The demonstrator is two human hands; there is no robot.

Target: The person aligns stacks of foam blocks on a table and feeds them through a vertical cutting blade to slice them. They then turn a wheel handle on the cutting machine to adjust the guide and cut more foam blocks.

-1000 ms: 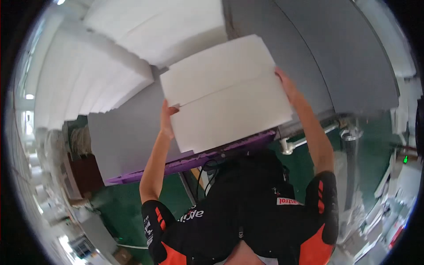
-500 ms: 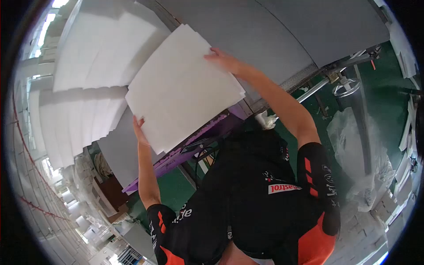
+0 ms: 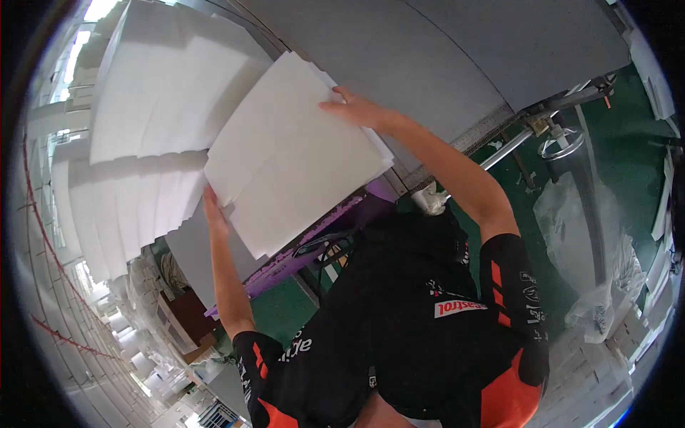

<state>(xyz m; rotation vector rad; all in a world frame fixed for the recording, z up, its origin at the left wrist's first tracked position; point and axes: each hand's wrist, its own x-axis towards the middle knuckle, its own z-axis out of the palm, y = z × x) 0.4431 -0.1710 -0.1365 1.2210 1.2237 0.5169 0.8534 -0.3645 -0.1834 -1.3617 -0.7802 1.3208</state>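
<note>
A slightly uneven stack of thin white rectangular sheets (image 3: 296,153) lies at the near edge of a flat grey tabletop (image 3: 428,78), just above its chipped purple rim (image 3: 307,239). The right hand (image 3: 353,113) rests on the stack's upper right edge, fingers spread. The left hand (image 3: 215,211) touches its left edge; its grip cannot be told. 2 large white piles (image 3: 175,78) sit beside it, to the left.

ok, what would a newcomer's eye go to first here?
Probably the bright white sheets at centre, left hand at their left edge, right hand at the upper right. Next, the two big white stacks to the left, and the chipped purple strip along the table's near edge. Clear plastic lies at right on the green floor.
</note>
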